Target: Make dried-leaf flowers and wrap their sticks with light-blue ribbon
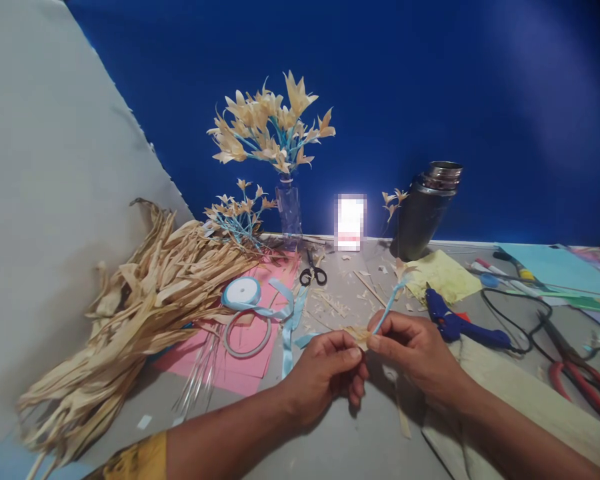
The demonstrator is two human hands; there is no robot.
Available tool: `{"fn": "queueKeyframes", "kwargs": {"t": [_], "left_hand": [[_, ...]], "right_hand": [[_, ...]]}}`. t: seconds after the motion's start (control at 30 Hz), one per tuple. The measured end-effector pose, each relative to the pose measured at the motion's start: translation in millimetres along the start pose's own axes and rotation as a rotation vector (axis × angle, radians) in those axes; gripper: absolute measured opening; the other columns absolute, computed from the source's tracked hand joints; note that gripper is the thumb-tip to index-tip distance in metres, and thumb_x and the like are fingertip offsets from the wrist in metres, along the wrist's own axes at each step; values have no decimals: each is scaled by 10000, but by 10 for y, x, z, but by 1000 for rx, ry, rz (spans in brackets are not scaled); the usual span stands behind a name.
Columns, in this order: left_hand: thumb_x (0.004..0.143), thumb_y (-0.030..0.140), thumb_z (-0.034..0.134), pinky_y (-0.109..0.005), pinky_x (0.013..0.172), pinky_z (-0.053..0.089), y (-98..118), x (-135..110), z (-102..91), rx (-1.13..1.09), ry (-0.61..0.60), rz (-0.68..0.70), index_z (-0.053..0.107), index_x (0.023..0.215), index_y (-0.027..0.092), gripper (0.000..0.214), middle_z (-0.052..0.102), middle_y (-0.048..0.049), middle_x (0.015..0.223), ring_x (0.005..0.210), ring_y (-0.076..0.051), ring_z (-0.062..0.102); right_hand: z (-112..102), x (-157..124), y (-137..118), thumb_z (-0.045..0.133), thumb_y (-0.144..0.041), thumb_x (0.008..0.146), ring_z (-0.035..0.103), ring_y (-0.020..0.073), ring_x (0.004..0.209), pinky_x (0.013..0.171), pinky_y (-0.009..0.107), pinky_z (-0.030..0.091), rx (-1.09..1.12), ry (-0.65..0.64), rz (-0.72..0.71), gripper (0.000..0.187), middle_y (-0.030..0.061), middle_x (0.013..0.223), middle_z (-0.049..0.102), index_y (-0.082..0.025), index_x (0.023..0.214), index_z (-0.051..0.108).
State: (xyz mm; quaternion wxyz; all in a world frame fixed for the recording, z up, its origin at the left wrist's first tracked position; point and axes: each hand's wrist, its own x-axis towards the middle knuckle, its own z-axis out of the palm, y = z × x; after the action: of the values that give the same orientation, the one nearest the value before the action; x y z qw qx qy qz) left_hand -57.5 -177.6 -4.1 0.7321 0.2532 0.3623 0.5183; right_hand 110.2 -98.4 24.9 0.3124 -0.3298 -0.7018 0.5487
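Observation:
My right hand (413,350) pinches the light-blue wrapped stem of a small husk flower (391,305), which leans up and to the right with its pale petals at the top. Close beside it, my left hand (325,373) is closed, thumb against the curled fingers; whatever it may grip is hidden. A short blue ribbon end (306,340) shows just behind the left hand. Pale husk scraps (357,335) lie between the two hands, partly covered by them. Left of my hands are a ribbon spool (242,291) and a roll of tape (247,355) on pink paper (225,370).
Dried corn husks (145,320) heap at left. Husk flowers (267,123) stand in a clear bottle (289,210). Behind are black scissors (313,272), a lit, blurred screen (350,223) and a dark flask (425,210). A blue glue gun (463,327) and red-handled shears (583,383) lie right.

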Motion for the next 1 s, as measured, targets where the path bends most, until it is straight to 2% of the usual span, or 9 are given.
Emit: {"fn": "queueKeyframes", "kwargs": {"t": [0.1, 0.2, 0.3, 0.4, 0.57, 0.7, 0.83, 1.0], "left_hand": [[666, 388, 862, -253, 480, 497, 20, -14, 24, 11, 8, 10, 590, 851, 151, 405, 657, -24, 698, 508, -125, 594], [665, 368, 873, -270, 581, 502, 53, -35, 52, 45, 37, 92, 613, 879, 164, 394, 651, -18, 722, 595, -129, 603], [686, 336, 865, -260, 656, 463, 93, -49, 72, 155, 115, 197, 648, 863, 173, 324, 653, -14, 718, 659, -124, 598], [685, 283, 847, -256, 657, 428, 129, -57, 88, 310, 203, 267, 706, 773, 154, 210, 651, -21, 691, 661, -121, 569], [678, 271, 822, -274, 648, 412, 181, -70, 106, 414, 262, 344, 723, 655, 139, 167, 647, -39, 678, 657, -135, 545], [694, 294, 814, -256, 619, 383, 200, -53, 110, 315, 304, 318, 697, 689, 153, 183, 589, -2, 638, 615, -111, 487], [685, 299, 823, -234, 627, 370, 184, -23, 125, 160, 301, 323, 645, 705, 166, 223, 559, 22, 649, 614, -95, 464], [666, 302, 852, -234, 654, 380, 147, -18, 132, 166, 273, 339, 664, 703, 156, 241, 573, 14, 669, 652, -101, 487]], "right_hand": [[1, 1, -17, 703, -475, 819, 547, 168, 642, 636, 287, 434, -27, 0, -12, 328, 12, 661, 637, -197, 661, 627], [7, 2, -40, 697, -428, 812, 554, 165, 639, 632, 283, 426, -98, 19, -30, 299, 10, 659, 641, -199, 638, 613], [21, 2, -71, 691, -395, 802, 544, 156, 614, 612, 275, 406, -172, 19, -53, 286, -3, 623, 623, -202, 613, 595], [38, 2, -89, 681, -396, 802, 534, 150, 607, 601, 269, 401, -191, -1, -62, 296, -9, 611, 606, -203, 604, 576], [48, 17, -55, 700, -458, 767, 471, 133, 564, 547, 259, 382, -87, -45, 64, 322, -19, 576, 557, -193, 609, 610], [70, 22, -28, 739, -495, 731, 469, 131, 552, 536, 262, 380, 11, -76, 176, 343, -12, 568, 566, -189, 611, 640], [138, 2, -39, 775, -449, 720, 558, 149, 616, 596, 272, 443, 94, -212, 210, 270, 17, 681, 669, -185, 742, 724], [179, -4, 14, 767, -517, 732, 529, 132, 541, 528, 254, 423, 136, -161, 224, 342, -5, 582, 622, -183, 707, 699]]}}
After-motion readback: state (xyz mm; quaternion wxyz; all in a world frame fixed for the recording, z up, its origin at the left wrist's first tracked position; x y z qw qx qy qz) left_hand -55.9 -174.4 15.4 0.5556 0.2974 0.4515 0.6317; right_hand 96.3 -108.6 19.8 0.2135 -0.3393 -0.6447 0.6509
